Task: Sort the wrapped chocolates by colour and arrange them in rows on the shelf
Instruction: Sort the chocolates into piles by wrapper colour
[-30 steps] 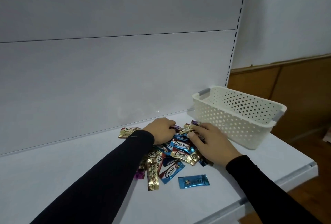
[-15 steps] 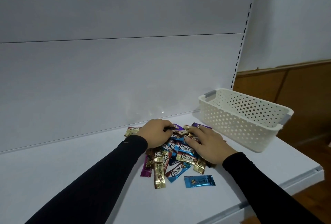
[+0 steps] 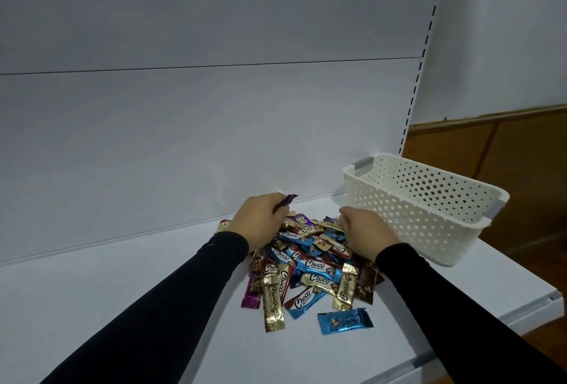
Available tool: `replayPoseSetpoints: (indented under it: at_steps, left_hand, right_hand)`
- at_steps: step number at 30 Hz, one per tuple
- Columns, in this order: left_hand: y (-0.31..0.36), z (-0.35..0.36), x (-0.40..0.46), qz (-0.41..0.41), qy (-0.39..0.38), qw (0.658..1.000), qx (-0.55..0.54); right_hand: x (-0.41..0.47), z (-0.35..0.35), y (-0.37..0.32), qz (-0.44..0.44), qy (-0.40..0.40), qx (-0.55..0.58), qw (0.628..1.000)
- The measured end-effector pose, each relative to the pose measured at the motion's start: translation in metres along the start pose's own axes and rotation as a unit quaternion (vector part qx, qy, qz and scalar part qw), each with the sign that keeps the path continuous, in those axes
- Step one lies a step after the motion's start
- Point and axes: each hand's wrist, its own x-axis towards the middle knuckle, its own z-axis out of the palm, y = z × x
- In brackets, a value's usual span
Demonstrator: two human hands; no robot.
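Observation:
A heap of wrapped chocolates (image 3: pixel 311 267) in gold, blue, red-brown and purple lies on the white shelf (image 3: pixel 129 307). My left hand (image 3: pixel 260 219) hovers over the heap's far left and grips a purple chocolate (image 3: pixel 290 198), whose end sticks out past my fingers. My right hand (image 3: pixel 365 230) sits at the heap's far right, fingers curled down and pinching a gold-wrapped chocolate (image 3: pixel 329 225). One blue chocolate (image 3: pixel 345 321) lies apart at the front. A gold chocolate (image 3: pixel 223 224) peeks out behind my left wrist.
A cream perforated basket (image 3: pixel 429 175) stands on the shelf to the right, close to my right hand. The shelf's back panel (image 3: pixel 184 138) rises just behind the heap. The shelf's front edge (image 3: pixel 518 313) runs at lower right, with wooden floor and panelling beyond.
My left hand has lifted off the heap with a purple chocolate in its grip. My right hand has gone from lying flat on the heap to curled at its far right.

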Motion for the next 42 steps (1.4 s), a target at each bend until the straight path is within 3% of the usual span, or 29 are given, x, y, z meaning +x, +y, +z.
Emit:
replayPoseSetpoints:
  at_steps: [4,11,14,17,22,28,34,36,38,40,42]
  left_hand:
    - [0.000,-0.001,0.000,-0.010,0.020,0.999,-0.028]
    - [-0.002,0.000,-0.002,-0.032,0.019,0.998,-0.060]
    - [0.001,-0.001,-0.001,-0.035,0.020,0.996,-0.077]
    - [0.003,-0.003,0.001,-0.033,0.027,0.993,-0.113]
    - [0.008,0.000,0.001,-0.030,0.041,0.984,-0.170]
    - [0.009,0.003,-0.003,-0.030,-0.024,0.965,-0.260]
    - [0.001,0.001,0.000,-0.053,0.007,0.967,-0.250]
    - [-0.003,0.001,0.001,-0.062,0.008,0.969,-0.240]
    - [-0.008,0.000,0.001,-0.068,0.011,0.973,-0.221]
    - [-0.013,-0.001,0.002,-0.076,0.008,0.973,-0.219]
    - [-0.018,-0.003,0.002,-0.089,0.004,0.968,-0.234]
  right_hand:
    - [0.008,0.011,0.003,0.028,0.024,-0.024,0.999]
    - [0.006,0.008,0.004,0.025,0.038,0.088,0.995]
    - [0.001,0.008,0.004,-0.001,0.082,0.128,0.988]
    - [-0.004,-0.001,-0.003,-0.017,0.122,0.274,0.954]
    - [-0.008,-0.015,-0.025,-0.043,0.111,0.465,0.877]
    - [-0.007,-0.013,-0.042,-0.053,0.050,0.559,0.826]
    - [0.001,-0.010,-0.044,-0.040,-0.010,0.622,0.782]
    - [0.008,-0.007,-0.040,-0.010,0.024,0.601,0.799]
    - [0.017,-0.002,-0.031,0.012,0.075,0.490,0.868]
    - [0.026,0.003,-0.023,0.012,0.078,0.313,0.946]
    - [0.033,0.008,-0.023,0.003,0.040,0.198,0.979]
